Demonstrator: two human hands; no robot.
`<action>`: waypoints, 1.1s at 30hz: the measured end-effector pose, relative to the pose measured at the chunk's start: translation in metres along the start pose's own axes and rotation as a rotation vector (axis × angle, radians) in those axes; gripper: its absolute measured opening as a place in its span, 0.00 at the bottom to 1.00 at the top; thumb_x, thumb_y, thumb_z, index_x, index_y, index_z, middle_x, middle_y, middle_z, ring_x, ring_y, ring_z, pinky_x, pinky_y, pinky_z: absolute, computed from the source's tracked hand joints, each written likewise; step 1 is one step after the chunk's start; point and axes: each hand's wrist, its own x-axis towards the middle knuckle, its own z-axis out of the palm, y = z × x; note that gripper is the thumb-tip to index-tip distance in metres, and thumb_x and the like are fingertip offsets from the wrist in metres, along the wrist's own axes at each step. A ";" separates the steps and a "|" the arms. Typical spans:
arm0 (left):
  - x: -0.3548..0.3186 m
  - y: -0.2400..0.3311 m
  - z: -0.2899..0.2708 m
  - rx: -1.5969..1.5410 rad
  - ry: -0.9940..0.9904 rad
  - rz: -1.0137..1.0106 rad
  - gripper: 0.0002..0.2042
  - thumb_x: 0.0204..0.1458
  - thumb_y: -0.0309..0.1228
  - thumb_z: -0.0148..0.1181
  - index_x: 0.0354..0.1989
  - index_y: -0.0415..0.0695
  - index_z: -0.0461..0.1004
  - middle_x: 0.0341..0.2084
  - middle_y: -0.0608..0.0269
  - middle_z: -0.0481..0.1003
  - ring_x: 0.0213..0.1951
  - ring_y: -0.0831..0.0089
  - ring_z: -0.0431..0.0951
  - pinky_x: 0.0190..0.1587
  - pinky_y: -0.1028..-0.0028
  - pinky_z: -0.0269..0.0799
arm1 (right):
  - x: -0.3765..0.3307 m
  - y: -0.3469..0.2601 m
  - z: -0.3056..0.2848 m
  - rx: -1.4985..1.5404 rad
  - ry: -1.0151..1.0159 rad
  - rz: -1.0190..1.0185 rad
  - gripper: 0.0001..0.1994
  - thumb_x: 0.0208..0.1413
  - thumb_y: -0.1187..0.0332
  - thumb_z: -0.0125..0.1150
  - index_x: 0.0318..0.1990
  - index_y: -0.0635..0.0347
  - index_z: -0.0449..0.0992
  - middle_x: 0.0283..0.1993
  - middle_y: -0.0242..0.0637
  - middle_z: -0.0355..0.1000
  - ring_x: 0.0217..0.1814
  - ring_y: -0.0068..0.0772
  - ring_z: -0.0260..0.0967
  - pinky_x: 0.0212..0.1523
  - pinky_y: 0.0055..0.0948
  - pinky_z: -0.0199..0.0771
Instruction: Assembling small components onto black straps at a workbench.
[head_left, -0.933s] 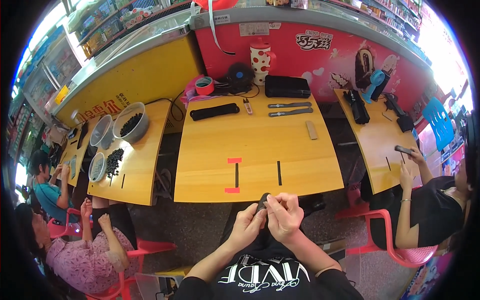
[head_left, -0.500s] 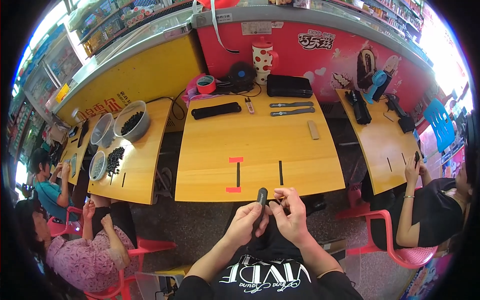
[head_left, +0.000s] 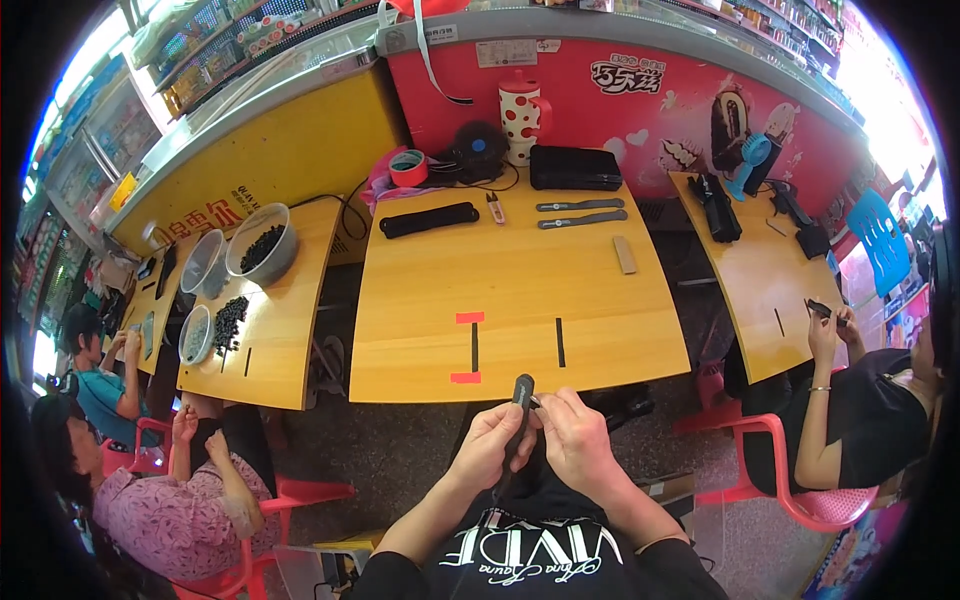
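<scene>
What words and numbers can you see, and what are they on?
I won't copy words out, but writing shows here:
Black shirt: big white letters.
Yellow panel: red characters.
Pink panel: dark characters.
Its white label: too small to read.
Dark object in the left hand: tiny pale marks, unreadable.
Grey strips: pale marks, too small to read.

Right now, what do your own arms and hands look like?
My arms come out of black sleeves: the left sleeve and right sleeve both end near the elbows. Below them I wear nothing that shows. My left hand and right hand are ungloved, with no watch in sight.
</scene>
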 end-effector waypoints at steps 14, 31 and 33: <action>0.001 -0.002 -0.002 -0.046 -0.006 -0.009 0.18 0.67 0.41 0.43 0.38 0.38 0.72 0.18 0.66 0.68 0.16 0.80 0.63 0.19 0.82 0.59 | 0.001 0.002 0.002 0.002 -0.016 0.011 0.09 0.53 0.83 0.55 0.41 0.69 0.73 0.31 0.46 0.68 0.29 0.48 0.72 0.28 0.36 0.72; 0.000 0.003 -0.004 0.734 0.031 0.199 0.13 0.63 0.34 0.51 0.30 0.38 0.72 0.12 0.69 0.65 0.17 0.82 0.66 0.21 0.78 0.61 | -0.001 0.017 -0.008 0.513 -0.010 0.294 0.10 0.47 0.83 0.65 0.37 0.69 0.73 0.29 0.35 0.72 0.30 0.19 0.72 0.29 0.20 0.71; -0.002 -0.001 -0.005 0.796 0.060 0.259 0.13 0.63 0.34 0.51 0.30 0.38 0.71 0.12 0.68 0.65 0.17 0.82 0.65 0.21 0.78 0.61 | 0.002 0.015 -0.013 0.556 -0.051 0.325 0.09 0.48 0.83 0.65 0.37 0.68 0.73 0.28 0.34 0.72 0.29 0.17 0.71 0.29 0.19 0.72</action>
